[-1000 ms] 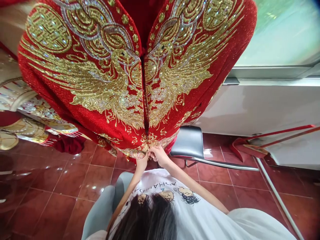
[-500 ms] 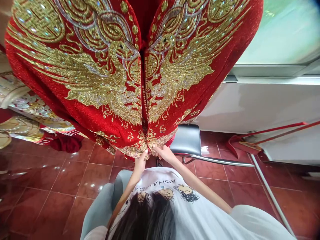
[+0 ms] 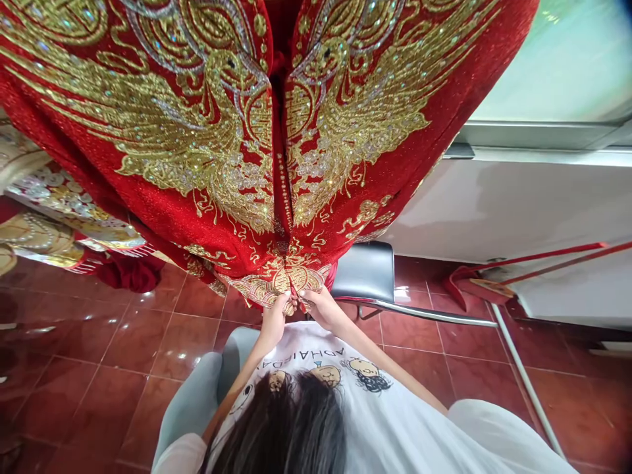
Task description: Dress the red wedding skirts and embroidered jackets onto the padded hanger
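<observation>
A red garment (image 3: 162, 125), heavy with gold and silver bird embroidery and sequins, hangs in front of me with its middle opening running straight down. At the bottom hem (image 3: 257, 286) both halves meet. My left hand (image 3: 273, 318) pinches the hem's left edge, fingers closed on the cloth. My right hand (image 3: 322, 307) grips the right edge just beside it, also closed. The two hands almost touch at the opening. My white printed T-shirt (image 3: 375, 415) and hair fill the bottom of the view.
A black chair seat (image 3: 365, 271) on a chrome frame stands just behind the hem. Glossy red floor tiles (image 3: 123, 355) lie all round. More embroidered garments (image 3: 54, 220) hang at left. A red-handled mop (image 3: 486, 284) and a white pole (image 3: 526, 388) lie by the white wall (image 3: 518, 210) at right.
Both hands have shifted slightly left and up with the hem, and the two hem edges now lie closer together. The garment fills more of the view.
</observation>
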Tool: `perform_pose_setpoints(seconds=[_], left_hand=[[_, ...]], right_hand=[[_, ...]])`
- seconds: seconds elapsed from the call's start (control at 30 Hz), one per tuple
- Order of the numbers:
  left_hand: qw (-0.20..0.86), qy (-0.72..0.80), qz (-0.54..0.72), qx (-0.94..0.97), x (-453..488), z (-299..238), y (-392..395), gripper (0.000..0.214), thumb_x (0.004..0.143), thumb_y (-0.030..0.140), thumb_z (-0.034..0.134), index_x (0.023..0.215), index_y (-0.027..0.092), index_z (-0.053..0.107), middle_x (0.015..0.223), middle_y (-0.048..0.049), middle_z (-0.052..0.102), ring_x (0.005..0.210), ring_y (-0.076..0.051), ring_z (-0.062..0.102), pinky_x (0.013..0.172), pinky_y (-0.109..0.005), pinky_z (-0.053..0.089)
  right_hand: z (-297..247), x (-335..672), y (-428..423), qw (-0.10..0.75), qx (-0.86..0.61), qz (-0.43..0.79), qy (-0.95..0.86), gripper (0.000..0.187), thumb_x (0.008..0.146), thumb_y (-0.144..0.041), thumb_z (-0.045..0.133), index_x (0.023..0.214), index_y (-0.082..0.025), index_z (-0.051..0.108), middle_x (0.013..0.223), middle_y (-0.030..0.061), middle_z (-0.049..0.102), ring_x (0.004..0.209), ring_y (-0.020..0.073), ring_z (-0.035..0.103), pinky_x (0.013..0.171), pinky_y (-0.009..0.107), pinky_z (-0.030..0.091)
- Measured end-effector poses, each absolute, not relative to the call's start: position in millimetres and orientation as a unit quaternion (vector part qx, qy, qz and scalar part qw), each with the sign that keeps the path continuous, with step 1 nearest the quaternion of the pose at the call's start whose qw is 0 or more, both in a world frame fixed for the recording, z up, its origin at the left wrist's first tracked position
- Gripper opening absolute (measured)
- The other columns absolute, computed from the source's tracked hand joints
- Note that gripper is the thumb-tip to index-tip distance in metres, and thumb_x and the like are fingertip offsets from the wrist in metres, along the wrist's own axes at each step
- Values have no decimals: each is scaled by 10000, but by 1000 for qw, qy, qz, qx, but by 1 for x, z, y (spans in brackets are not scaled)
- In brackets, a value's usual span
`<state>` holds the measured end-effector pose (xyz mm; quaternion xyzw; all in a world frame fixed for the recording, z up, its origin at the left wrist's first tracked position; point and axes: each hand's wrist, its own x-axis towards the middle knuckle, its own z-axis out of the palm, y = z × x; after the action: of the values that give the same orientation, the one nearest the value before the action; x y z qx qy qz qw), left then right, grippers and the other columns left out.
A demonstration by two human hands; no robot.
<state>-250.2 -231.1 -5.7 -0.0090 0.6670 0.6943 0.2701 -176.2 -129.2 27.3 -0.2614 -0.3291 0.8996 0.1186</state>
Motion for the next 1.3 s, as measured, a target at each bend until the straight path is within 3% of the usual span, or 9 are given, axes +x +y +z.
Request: perform_pose_setpoints(seconds=[0.13,0.27,0.57,0.77,0.9,1.03,1.17,1.23,1.3], left_hand=[[319,619,718,3,-249,19,-232,295,700,439,691,642,163,605,630,-12,620,603,-134,578,629,-273,494],[331,598,730,0,-249,33,-230,323,686,467,689,662,163,583,579,10,586,527,-104,530,526,-232,422],[314,600,736,15,-250,32,-227,281,681,398,673,598,180,516,524,36,533,491,-91,471,496,-226,375],[306,618,723,43,-250,36,-229,313,681,394,655,518,182,494,491,28,510,480,-95,470,492,-232,383],[305,626,716,55,-248,37,-231,301,672,408,666,536,186,513,493,23,521,489,-108,483,502,-243,406],[305,632,710,52,-247,37,-233,308,670,429,663,551,187,514,505,17,539,478,-108,480,477,-241,384],[298,632,713,52,-249,36,-234,320,701,440,628,547,188,506,520,14,535,506,-106,495,522,-237,409],[300,631,713,56,-249,34,-234,323,715,436,617,541,183,515,532,6,541,528,-110,507,562,-242,432],[302,632,712,58,-248,30,-234,319,712,439,620,548,182,525,546,-1,553,545,-119,522,586,-253,450]], right_hand=[[44,-177,-135,124,-262,895,-339,251,631,-303,800,754,-141,653,665,17,657,564,114,560,567,244,469],[50,-177,-134,129,-288,877,-363,278,625,-319,821,766,-131,672,700,32,684,621,138,603,606,260,484],[58,-180,-136,159,-296,876,-347,280,589,-274,819,764,-130,654,663,5,659,585,123,575,599,260,465],[65,-185,-147,187,-314,876,-315,264,554,-271,803,645,-141,591,550,-21,577,475,80,467,450,218,337],[65,-189,-149,184,-318,873,-322,260,552,-293,780,665,-147,596,564,-14,584,484,88,480,478,227,386],[54,-184,-137,114,-323,842,-416,315,629,-438,729,680,-161,589,580,0,600,490,95,495,465,219,388],[53,-162,-111,-103,-302,755,-574,622,780,-689,506,515,-133,598,437,62,550,359,115,453,361,237,284],[61,-152,-103,-189,-268,670,-667,716,825,-722,384,445,-142,561,387,56,500,341,108,435,374,238,291],[71,-149,-103,-154,-253,623,-724,621,835,-655,441,494,-149,554,416,22,497,379,91,427,413,225,301]])
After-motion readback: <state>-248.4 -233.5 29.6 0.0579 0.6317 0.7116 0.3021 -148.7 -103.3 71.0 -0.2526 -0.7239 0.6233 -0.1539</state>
